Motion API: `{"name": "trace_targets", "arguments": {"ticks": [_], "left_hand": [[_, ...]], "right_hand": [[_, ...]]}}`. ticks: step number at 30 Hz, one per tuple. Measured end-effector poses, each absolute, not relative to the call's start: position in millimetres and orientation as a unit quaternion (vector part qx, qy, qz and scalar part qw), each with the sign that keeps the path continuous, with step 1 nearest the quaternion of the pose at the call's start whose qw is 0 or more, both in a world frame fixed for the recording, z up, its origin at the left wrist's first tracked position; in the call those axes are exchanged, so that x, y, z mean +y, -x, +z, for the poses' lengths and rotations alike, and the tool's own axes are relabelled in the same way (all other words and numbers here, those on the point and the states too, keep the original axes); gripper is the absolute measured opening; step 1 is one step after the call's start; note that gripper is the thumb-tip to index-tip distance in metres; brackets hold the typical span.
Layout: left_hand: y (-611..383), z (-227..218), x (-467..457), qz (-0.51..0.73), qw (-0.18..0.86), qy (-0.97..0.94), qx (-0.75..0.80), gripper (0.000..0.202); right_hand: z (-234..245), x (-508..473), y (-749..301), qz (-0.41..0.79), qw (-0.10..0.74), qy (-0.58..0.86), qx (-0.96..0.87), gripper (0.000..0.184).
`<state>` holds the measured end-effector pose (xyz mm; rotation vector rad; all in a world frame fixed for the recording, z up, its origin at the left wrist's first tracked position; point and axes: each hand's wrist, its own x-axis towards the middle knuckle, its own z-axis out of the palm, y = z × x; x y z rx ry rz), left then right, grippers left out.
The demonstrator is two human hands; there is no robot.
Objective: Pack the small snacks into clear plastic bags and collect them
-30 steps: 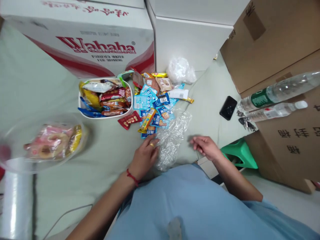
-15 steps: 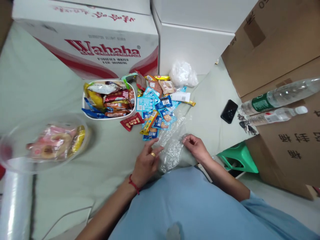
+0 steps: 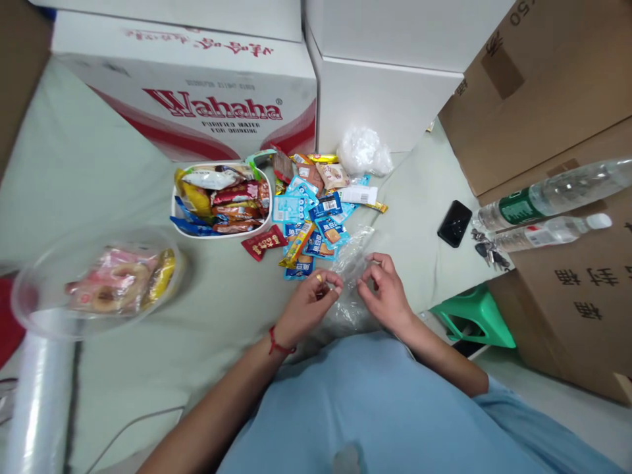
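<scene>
A crumpled clear plastic bag (image 3: 354, 247) lies on the table at its front edge, between my two hands. My left hand (image 3: 310, 299), with a ring and a red bracelet, has its fingers and thumb closed on the bag's left side. From the right, my right hand (image 3: 386, 289) pinches the bag with thumb and curled fingers. Just beyond the hands is a pile of small snack packets (image 3: 320, 237), blue, yellow and brown. A dark red packet (image 3: 264, 242) lies to its left. The white tub (image 3: 222, 236) beside it is full of wrapped snacks.
A round clear container (image 3: 29, 299) with packaged snacks stands at left, near a plastic film roll (image 3: 42, 401). White cartons (image 3: 212, 85) line the back, by a balled-up plastic bag (image 3: 363, 150). At right are a black phone (image 3: 454, 224), keys (image 3: 491, 253), plastic bottles (image 3: 548, 234) and brown boxes (image 3: 567, 316).
My left hand has moved right and closed its fingers on the bag, coming near my right hand. The right hand has shifted slightly, its fingers more curled. The view has shifted a little.
</scene>
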<state>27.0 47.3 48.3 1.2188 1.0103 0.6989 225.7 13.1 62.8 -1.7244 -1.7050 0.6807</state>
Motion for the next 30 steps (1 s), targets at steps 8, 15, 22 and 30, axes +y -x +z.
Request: {"name": "trace_targets", "arguments": {"ticks": [8, 15, 22, 30], "left_hand": [[-64, 52, 57, 0.362, 0.656, -0.414, 0.517, 0.033], [-76, 49, 61, 0.38, 0.693, -0.339, 0.511, 0.04], [-75, 48, 68, 0.371, 0.707, -0.319, 0.511, 0.039], [-68, 39, 63, 0.371, 0.737, -0.288, 0.486, 0.047]], "right_hand": [[76, 16, -209, 0.167, 0.181, 0.645, -0.724, 0.009], [69, 15, -210, 0.138, 0.154, 0.638, -0.742, 0.025], [69, 14, -207, 0.138, 0.133, 0.627, -0.755, 0.035], [72, 14, -220, 0.303, 0.252, 0.6, -0.696, 0.008]]}}
